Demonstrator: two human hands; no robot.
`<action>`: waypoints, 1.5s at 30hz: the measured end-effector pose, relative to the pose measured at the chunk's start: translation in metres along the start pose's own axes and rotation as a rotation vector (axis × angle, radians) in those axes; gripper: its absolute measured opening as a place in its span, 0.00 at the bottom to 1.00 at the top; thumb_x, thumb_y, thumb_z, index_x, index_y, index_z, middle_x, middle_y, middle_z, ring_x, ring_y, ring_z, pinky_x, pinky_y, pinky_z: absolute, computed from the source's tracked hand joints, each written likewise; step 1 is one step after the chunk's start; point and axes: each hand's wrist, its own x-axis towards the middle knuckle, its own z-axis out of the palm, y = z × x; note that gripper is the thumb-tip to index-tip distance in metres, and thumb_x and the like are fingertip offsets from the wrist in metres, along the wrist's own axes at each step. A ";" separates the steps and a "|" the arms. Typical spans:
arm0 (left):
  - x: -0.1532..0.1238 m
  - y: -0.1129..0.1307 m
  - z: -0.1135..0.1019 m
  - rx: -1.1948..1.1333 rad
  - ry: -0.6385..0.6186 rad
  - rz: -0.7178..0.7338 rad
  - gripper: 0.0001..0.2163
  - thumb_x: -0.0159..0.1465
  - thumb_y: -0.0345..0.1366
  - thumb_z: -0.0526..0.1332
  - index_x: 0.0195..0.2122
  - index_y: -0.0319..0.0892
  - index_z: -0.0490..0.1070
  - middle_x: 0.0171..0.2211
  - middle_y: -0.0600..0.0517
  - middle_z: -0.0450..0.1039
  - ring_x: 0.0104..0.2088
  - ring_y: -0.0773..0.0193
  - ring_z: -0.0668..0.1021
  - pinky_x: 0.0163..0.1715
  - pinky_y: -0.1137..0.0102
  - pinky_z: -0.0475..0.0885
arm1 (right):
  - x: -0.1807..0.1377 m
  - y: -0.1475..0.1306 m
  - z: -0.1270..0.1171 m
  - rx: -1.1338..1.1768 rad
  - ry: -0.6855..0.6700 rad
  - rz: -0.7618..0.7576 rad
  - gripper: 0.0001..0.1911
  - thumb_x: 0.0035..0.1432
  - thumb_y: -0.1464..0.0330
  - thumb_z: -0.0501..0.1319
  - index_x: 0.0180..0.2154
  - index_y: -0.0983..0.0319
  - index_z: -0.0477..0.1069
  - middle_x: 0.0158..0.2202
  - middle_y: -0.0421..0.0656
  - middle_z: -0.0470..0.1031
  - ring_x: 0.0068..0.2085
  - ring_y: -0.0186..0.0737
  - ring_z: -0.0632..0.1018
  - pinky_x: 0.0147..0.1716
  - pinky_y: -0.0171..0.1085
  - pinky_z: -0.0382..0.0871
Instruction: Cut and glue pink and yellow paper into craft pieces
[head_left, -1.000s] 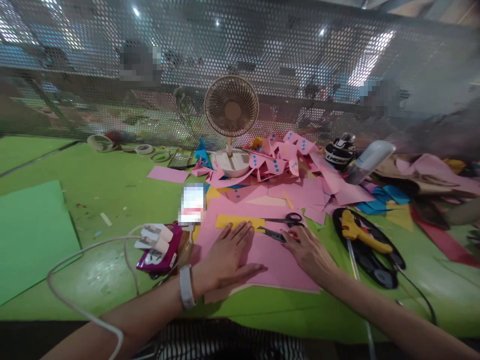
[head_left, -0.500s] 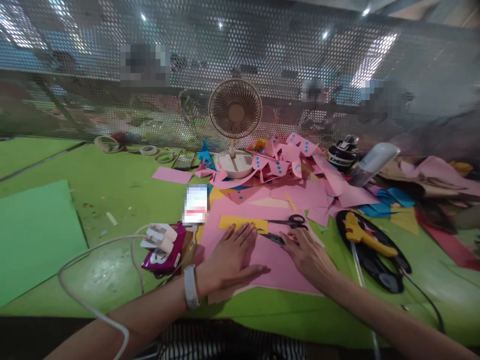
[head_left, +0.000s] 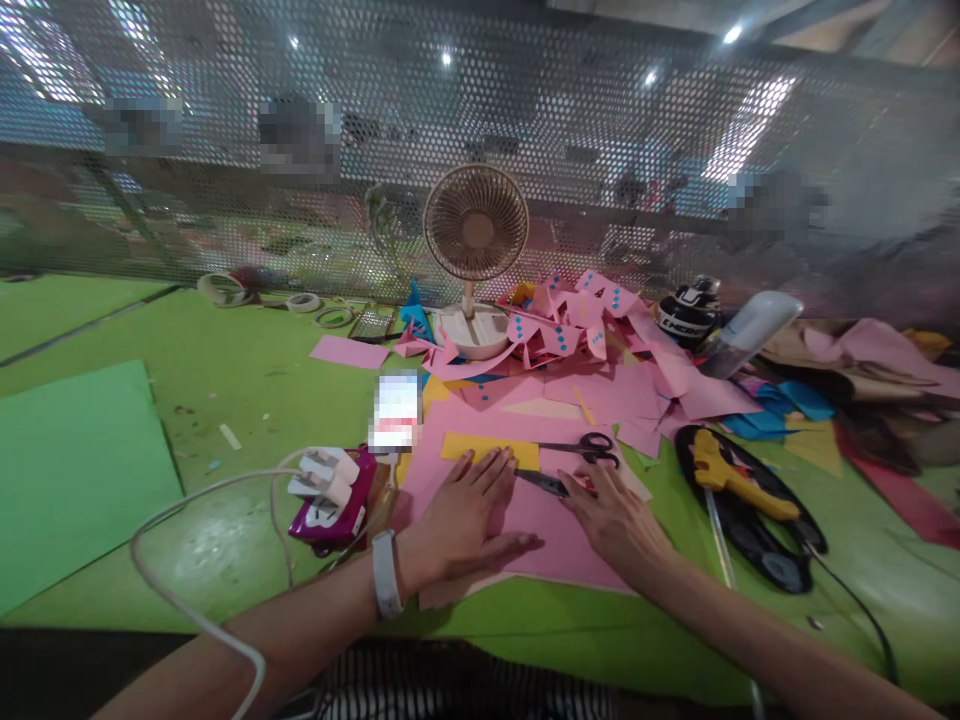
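Observation:
My left hand [head_left: 465,520] lies flat, fingers stretched, on a sheet of pink paper [head_left: 547,530], its fingertips at the lower edge of a yellow paper strip [head_left: 491,447]. To its right, my right hand [head_left: 611,515] bends its fingers over a dark-bladed tool with a red handle [head_left: 544,483]; the hand covers most of the handle, so its exact kind is unclear. Just above that hand, black-handled scissors [head_left: 596,447] lie with their blades pointing left, close to the yellow strip.
A small fan [head_left: 476,225] stands behind, beside a pile of pink paper cutouts [head_left: 562,325]. On the left are a phone [head_left: 396,410], a purple power strip [head_left: 337,510] with a white cable, and green paper [head_left: 82,470]. A yellow glue gun [head_left: 739,480] rests on a black holder at right.
The view has shifted slightly, moving the scene a little rightward. My right hand's fingers have edged a bit toward the left along the tool. My left hand stays flat on the paper.

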 end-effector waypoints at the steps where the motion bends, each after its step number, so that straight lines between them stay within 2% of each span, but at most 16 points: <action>1: 0.000 0.000 0.000 -0.008 0.001 0.003 0.38 0.60 0.61 0.41 0.64 0.39 0.41 0.65 0.45 0.41 0.64 0.55 0.46 0.60 0.57 0.41 | 0.000 0.001 0.000 0.002 0.004 0.004 0.18 0.62 0.64 0.50 0.53 0.59 0.64 0.45 0.50 0.67 0.45 0.46 0.69 0.32 0.36 0.71; 4: 0.000 0.001 -0.005 -0.043 0.005 0.021 0.37 0.61 0.59 0.42 0.64 0.41 0.39 0.65 0.46 0.38 0.64 0.56 0.45 0.61 0.58 0.42 | 0.000 0.005 -0.001 0.020 0.013 0.015 0.18 0.63 0.64 0.50 0.53 0.60 0.64 0.45 0.50 0.66 0.45 0.45 0.69 0.35 0.38 0.71; 8: -0.002 0.004 -0.018 -0.112 0.011 0.030 0.36 0.62 0.58 0.42 0.65 0.43 0.37 0.66 0.49 0.34 0.64 0.59 0.44 0.60 0.62 0.49 | 0.000 0.012 -0.001 0.035 0.028 0.019 0.18 0.63 0.65 0.50 0.52 0.61 0.64 0.45 0.51 0.66 0.45 0.45 0.69 0.40 0.41 0.69; 12: -0.008 0.000 -0.021 -0.057 0.015 -0.075 0.36 0.61 0.59 0.41 0.64 0.41 0.41 0.65 0.47 0.40 0.64 0.56 0.46 0.61 0.57 0.44 | -0.001 0.012 -0.001 0.051 0.033 0.026 0.17 0.63 0.65 0.50 0.51 0.61 0.65 0.44 0.50 0.67 0.45 0.45 0.69 0.42 0.42 0.68; 16: -0.012 -0.003 -0.016 0.027 -0.020 -0.100 0.39 0.59 0.62 0.40 0.63 0.37 0.45 0.64 0.43 0.43 0.63 0.52 0.47 0.60 0.54 0.42 | 0.001 0.010 0.000 0.062 0.039 0.043 0.17 0.63 0.65 0.50 0.51 0.61 0.66 0.44 0.50 0.67 0.45 0.45 0.69 0.43 0.43 0.68; 25: -0.012 -0.003 -0.012 0.070 -0.007 -0.084 0.39 0.59 0.62 0.39 0.63 0.38 0.46 0.63 0.42 0.47 0.63 0.52 0.48 0.60 0.55 0.40 | 0.000 0.015 0.002 0.037 0.027 0.066 0.18 0.63 0.65 0.49 0.53 0.62 0.64 0.44 0.50 0.66 0.45 0.46 0.69 0.41 0.41 0.69; 29: -0.013 -0.004 -0.011 0.061 0.003 -0.082 0.39 0.59 0.62 0.39 0.63 0.38 0.46 0.63 0.42 0.47 0.63 0.52 0.48 0.60 0.55 0.40 | 0.007 0.008 -0.001 0.033 0.040 0.043 0.18 0.63 0.65 0.50 0.52 0.61 0.65 0.43 0.50 0.67 0.44 0.45 0.69 0.40 0.41 0.69; 35: -0.012 -0.005 -0.009 0.067 -0.003 -0.080 0.39 0.59 0.62 0.39 0.63 0.37 0.44 0.63 0.41 0.46 0.63 0.52 0.47 0.60 0.55 0.40 | 0.013 -0.002 0.003 0.028 0.033 0.031 0.18 0.62 0.66 0.50 0.53 0.58 0.64 0.46 0.50 0.67 0.45 0.46 0.69 0.37 0.40 0.69; 45: -0.012 -0.005 -0.008 0.075 -0.011 -0.081 0.40 0.59 0.62 0.38 0.63 0.36 0.45 0.63 0.41 0.46 0.64 0.52 0.46 0.60 0.56 0.39 | 0.017 0.006 0.007 0.021 0.074 0.024 0.18 0.62 0.64 0.52 0.53 0.55 0.65 0.44 0.48 0.67 0.43 0.45 0.68 0.35 0.38 0.66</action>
